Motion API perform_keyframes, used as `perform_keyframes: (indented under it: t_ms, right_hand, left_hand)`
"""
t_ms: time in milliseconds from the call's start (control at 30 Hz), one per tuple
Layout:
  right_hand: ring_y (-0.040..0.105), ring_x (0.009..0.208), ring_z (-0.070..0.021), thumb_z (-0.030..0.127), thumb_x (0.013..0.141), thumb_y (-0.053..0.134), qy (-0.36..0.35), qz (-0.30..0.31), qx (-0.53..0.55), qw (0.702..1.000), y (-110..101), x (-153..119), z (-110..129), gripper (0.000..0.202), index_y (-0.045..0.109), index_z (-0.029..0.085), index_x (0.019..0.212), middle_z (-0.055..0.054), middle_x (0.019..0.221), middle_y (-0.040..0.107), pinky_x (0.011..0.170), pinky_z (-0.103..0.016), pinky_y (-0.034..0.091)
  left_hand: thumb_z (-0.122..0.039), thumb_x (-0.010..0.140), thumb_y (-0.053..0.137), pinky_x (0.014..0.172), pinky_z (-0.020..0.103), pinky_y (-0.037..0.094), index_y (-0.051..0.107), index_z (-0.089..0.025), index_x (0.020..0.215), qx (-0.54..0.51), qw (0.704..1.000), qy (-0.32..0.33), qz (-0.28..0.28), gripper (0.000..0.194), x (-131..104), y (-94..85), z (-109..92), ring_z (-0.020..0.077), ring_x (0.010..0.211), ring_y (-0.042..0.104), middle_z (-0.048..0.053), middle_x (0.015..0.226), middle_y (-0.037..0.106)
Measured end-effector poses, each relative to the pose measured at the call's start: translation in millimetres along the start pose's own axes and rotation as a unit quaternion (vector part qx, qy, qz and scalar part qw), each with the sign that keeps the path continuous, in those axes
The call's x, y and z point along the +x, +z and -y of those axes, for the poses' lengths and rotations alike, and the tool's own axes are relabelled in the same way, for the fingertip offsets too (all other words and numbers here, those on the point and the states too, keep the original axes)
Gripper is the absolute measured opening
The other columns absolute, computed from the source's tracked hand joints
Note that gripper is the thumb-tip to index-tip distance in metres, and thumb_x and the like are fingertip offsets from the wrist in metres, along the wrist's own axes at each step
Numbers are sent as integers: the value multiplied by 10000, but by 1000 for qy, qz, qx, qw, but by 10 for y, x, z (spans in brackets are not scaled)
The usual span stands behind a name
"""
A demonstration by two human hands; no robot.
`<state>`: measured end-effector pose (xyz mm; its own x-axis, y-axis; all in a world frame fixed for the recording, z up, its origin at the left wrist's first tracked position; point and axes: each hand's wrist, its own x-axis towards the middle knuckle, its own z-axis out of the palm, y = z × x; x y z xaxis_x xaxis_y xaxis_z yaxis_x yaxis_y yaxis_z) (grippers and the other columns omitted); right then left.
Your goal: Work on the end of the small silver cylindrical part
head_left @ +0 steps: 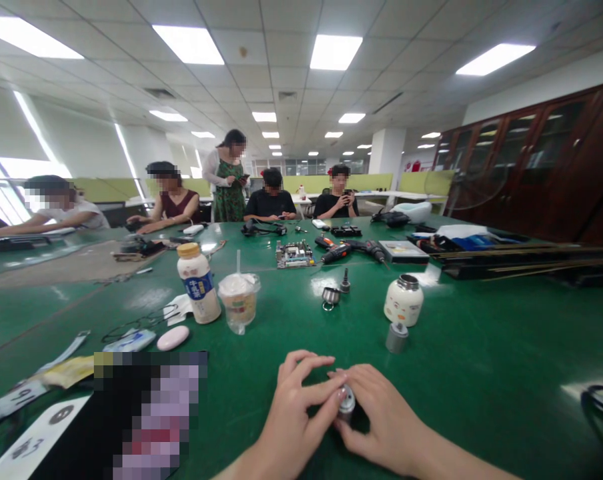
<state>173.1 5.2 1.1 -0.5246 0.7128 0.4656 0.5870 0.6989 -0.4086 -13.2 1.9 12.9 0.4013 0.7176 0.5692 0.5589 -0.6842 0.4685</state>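
Observation:
A small silver metal cylinder stands on the green table between my hands, with small dark marks on its top face. My right hand curls round its right side, thumb at its base. From the left, my left hand pinches at the top edge with thumb and index finger, its other fingers stretched above. The fingers cover part of the cylinder. Just beyond them stands a grey cylinder with a narrower top, in front of a cream bottle with its steel mouth uncovered.
A steel cup-like part with a ring and a dark pointed part lie ahead. Left are a milk bottle and a lidded drink cup. Farther back are a circuit board and power drills. Several people are across the table.

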Motion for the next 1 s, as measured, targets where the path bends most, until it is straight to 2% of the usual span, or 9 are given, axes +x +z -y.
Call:
perform_keyframes:
  t_ms: [233, 333, 433, 533, 667, 733, 867, 933, 1000]
  right_hand:
    - [613, 920, -273, 200, 728, 598, 4, 7, 6, 1000, -26, 3, 4, 268, 634, 157, 990, -113, 982, 692, 839, -421, 479]
    - [612, 930, -265, 197, 747, 596, 1, 14, 6, 1000, -36, 9, 15, 287, 631, 166, 1030, -106, 1005, 693, 853, -415, 473]
    - [614, 934, -268, 201, 748, 600, -3, 13, 7, 1000, -31, 3, 6, 288, 636, 160, 1031, -108, 1008, 697, 853, -419, 472]
    - [613, 957, -282, 215, 745, 609, 0, 12, 3, 1000, -24, -9, -12, 295, 643, 146, 1029, -123, 1031, 701, 868, -435, 469]
    - [612, 993, -294, 236, 744, 623, 8, 22, -2, 1000, -26, -13, -14, 315, 646, 148, 1046, -135, 1088, 697, 903, -451, 459]
    - [615, 974, -293, 237, 744, 618, 12, 23, -2, 1000, -25, -12, -10, 299, 649, 150, 1028, -131, 1067, 702, 886, -449, 466]
    - [617, 946, -289, 228, 739, 604, 3, 12, 1, 1000, -10, -18, -14, 305, 652, 136, 1026, -135, 1030, 707, 855, -440, 478]
    - [618, 962, -289, 231, 741, 606, 1, 12, 1, 1000, -7, -19, -16, 320, 650, 133, 1043, -141, 1056, 706, 869, -440, 475]
    - [620, 961, -291, 238, 747, 613, 9, 16, -3, 1000, -12, -16, -13, 313, 651, 134, 1040, -139, 1056, 708, 874, -443, 476]
  left_hand:
    - [-237, 932, 585, 969, 496, 441, 616, -393, 1258, -6, 1000, 16, 16, 364, -26, -28, 11, 277, 1157, 487, 29, 1255, 643]
    - [-215, 940, 569, 997, 456, 428, 515, -363, 1360, -70, 997, 7, 15, 448, -28, -35, 3, 255, 1184, 493, 24, 1249, 664]
    - [-220, 948, 569, 1010, 419, 414, 472, -351, 1385, -143, 989, -33, 23, 467, -13, -27, -11, 231, 1177, 530, 16, 1168, 712]
    - [-281, 942, 588, 991, 399, 419, 519, -315, 1327, -194, 978, -82, 6, 393, 10, -13, -11, 226, 1114, 591, 19, 1076, 742]
    - [-306, 928, 588, 894, 397, 467, 586, -238, 1160, -205, 969, -131, -39, 242, 31, -20, -6, 231, 917, 667, 21, 865, 750]
    - [-278, 904, 619, 930, 421, 451, 577, -234, 1154, -186, 973, -127, -48, 258, 34, -29, -23, 238, 962, 659, 32, 924, 746]
    - [-186, 828, 697, 978, 444, 421, 656, -271, 1068, -135, 986, -97, -16, 258, 43, -18, -87, 255, 1099, 601, 41, 1172, 697]
    - [-160, 814, 702, 937, 429, 453, 686, -261, 994, -133, 986, -98, -25, 207, 59, -4, -102, 248, 1043, 628, 43, 1159, 703]
    - [-179, 825, 699, 918, 426, 468, 679, -242, 996, -142, 982, -112, -59, 184, 79, 4, -80, 245, 1006, 650, 56, 1113, 722]
